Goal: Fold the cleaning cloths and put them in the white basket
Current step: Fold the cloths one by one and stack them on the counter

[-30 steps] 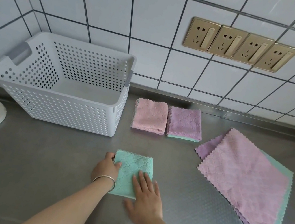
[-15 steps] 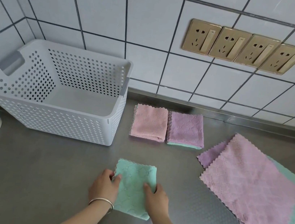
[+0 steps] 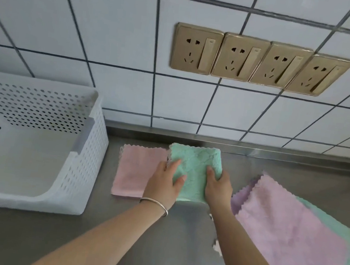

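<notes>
A folded green cloth [image 3: 194, 168] is held at the back of the steel counter, over the spot where the folded purple cloth lay; that purple cloth is hidden beneath it. My left hand [image 3: 166, 181] grips its left edge and my right hand [image 3: 217, 189] grips its right edge. A folded pink cloth [image 3: 134, 171] lies just left of it, partly under my left hand. The white perforated basket [image 3: 88, 165] stands at the left with nothing visible inside. Unfolded cloths lie stacked at the right, a pink cloth [image 3: 289, 238] on top with purple and green edges showing.
A tiled wall with a row of gold sockets [image 3: 260, 62] rises behind the counter [image 3: 176, 245]. A raised steel lip runs along the back edge.
Both hands have carried the folded green cloth from the front of the counter to the back, onto the folded purple cloth. The camera has moved closer and to the right.
</notes>
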Motion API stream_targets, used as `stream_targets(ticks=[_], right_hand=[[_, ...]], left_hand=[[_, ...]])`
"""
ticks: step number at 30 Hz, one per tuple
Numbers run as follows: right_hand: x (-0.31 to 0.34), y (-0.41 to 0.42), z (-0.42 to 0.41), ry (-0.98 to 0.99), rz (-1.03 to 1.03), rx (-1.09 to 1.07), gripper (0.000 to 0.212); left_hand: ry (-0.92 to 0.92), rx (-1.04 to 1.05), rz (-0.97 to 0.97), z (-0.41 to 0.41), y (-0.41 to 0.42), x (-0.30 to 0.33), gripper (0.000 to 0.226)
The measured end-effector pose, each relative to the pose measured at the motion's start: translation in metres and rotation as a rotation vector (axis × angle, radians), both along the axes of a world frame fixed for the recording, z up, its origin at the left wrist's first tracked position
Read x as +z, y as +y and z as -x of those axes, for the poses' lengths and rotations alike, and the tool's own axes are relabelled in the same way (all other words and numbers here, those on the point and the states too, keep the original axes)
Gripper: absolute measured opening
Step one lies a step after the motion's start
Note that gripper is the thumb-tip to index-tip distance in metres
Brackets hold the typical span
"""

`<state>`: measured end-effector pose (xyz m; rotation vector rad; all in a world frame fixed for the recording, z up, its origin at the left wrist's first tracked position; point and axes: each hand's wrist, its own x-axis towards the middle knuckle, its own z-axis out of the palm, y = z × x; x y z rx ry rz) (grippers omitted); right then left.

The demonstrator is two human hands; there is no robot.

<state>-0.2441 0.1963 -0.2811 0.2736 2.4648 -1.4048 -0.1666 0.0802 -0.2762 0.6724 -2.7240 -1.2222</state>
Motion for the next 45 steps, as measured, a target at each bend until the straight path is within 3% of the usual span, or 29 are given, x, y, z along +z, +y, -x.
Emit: stream_targets(ticks=[6,11,15,23,26,28,30,35,40,43,45], right_hand=[[-0.035,0.003,0.044,-0.025,-0.211,0.072,0.040],[-0.050,-0.002,0.049,0.012,-0.360,0.084,0.040],[-0.050,0.000,0.050,0.016,-0.299,0.114,0.040],[-0.045,0.095,-0.025,0.312,-0.201,0.025,0.029],[-0.055,0.143,-0.067,0.438,-0.311,0.031,0.025],[-0.063,0.172,-0.091,0.539,-0.406,0.092,0.021],[-0.070,0.195,-0.108,0.606,-0.506,0.179,0.022],[-0.086,0.217,-0.123,0.563,-0.710,0.368,0.019],[-0.084,0.228,-0.109,0.487,-0.732,0.415,0.022],[-0.081,0.237,-0.100,0.338,-0.607,0.338,0.011],[-0.082,0.243,-0.092,0.232,-0.485,0.280,0.020]], left_hand=[[-0.237,-0.067,0.076,0.044,0.005,-0.039,0.065],[-0.300,-0.045,0.142,0.054,0.010,-0.053,0.073],[-0.335,-0.024,0.175,0.053,0.012,-0.049,0.074],[-0.298,0.072,0.134,0.027,0.015,-0.033,0.050],[-0.212,0.074,0.396,0.017,0.025,-0.030,0.055],[-0.056,-0.050,0.578,0.010,0.044,-0.031,0.054],[0.076,-0.300,0.643,0.003,0.074,-0.032,0.047],[0.038,-0.913,0.702,-0.017,0.149,-0.056,0.037],[-0.021,-0.953,0.719,-0.015,0.181,-0.077,0.045],[-0.018,-0.904,0.726,-0.006,0.181,-0.076,0.022],[-0.021,-0.878,0.739,0.003,0.177,-0.077,0.024]])
